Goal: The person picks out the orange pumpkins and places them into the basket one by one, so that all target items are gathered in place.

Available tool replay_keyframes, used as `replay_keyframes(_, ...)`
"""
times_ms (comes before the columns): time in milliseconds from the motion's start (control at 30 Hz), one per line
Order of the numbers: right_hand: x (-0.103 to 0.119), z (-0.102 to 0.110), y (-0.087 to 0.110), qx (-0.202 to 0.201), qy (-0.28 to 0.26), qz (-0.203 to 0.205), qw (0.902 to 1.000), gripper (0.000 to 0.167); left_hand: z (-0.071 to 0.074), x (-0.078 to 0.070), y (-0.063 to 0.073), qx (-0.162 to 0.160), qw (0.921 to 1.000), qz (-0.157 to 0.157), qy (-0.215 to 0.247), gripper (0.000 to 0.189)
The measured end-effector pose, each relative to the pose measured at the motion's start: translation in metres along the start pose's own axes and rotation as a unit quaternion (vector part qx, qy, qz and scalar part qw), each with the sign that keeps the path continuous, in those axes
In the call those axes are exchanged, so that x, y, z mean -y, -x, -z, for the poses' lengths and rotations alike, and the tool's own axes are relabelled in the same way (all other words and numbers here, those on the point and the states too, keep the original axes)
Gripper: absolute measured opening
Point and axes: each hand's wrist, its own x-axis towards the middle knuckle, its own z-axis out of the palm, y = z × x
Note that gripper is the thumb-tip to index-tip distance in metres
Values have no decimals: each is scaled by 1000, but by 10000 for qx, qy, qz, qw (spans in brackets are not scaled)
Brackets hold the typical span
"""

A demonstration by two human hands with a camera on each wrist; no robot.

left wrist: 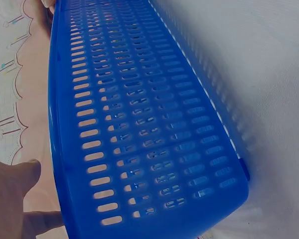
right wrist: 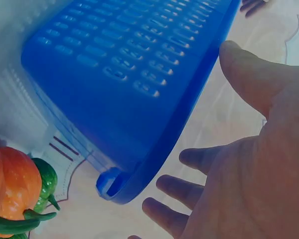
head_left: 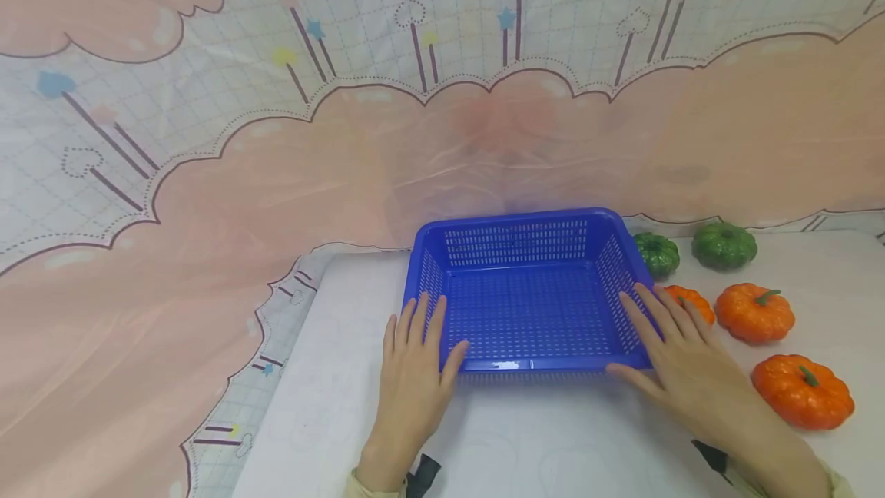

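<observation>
No firm hold, and close neighbours at right

A blue rectangular plastic basket with slotted walls (head_left: 532, 365) sits at the centre of the head view, on a white tabletop (head_left: 325, 398). The left hand (head_left: 411, 375) lies at its lower-left corner, the right hand (head_left: 698, 367) at its lower-right; both have straight, spread fingers, pinching nothing. Whether they bear on the rim, I cannot tell.

Just right of the basket, a shiny orange ribbed pumpkin (head_left: 700, 303) is partly hidden by the right hand; above it in the frame, a glossy dark-green ribbed pumpkin (head_left: 660, 254) sits beside the upper-right corner. Any rightward push would likely knock both. Unequal pressure from the hands could swivel the basket, and lifting with such flat fingers might let it slip.
</observation>
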Motion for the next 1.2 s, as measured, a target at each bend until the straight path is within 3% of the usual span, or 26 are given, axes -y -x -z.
replay_keyframes(333, -5, 5, 1, 142, -99, -118, 9998, 94, 1, 4, -2, -186, 9996, 4, 230, 59)
replay_keyframes(733, -14, -1, 6, -493, -134, 131, 9986, 94, 2, 11, -5, -205, 9978, 260, 577, 56)
replay_keyframes(1200, -23, 2, 11, -234, -116, -124, 9996, 96, 0, 21, -8, -440, 9944, 481, 831, 55)
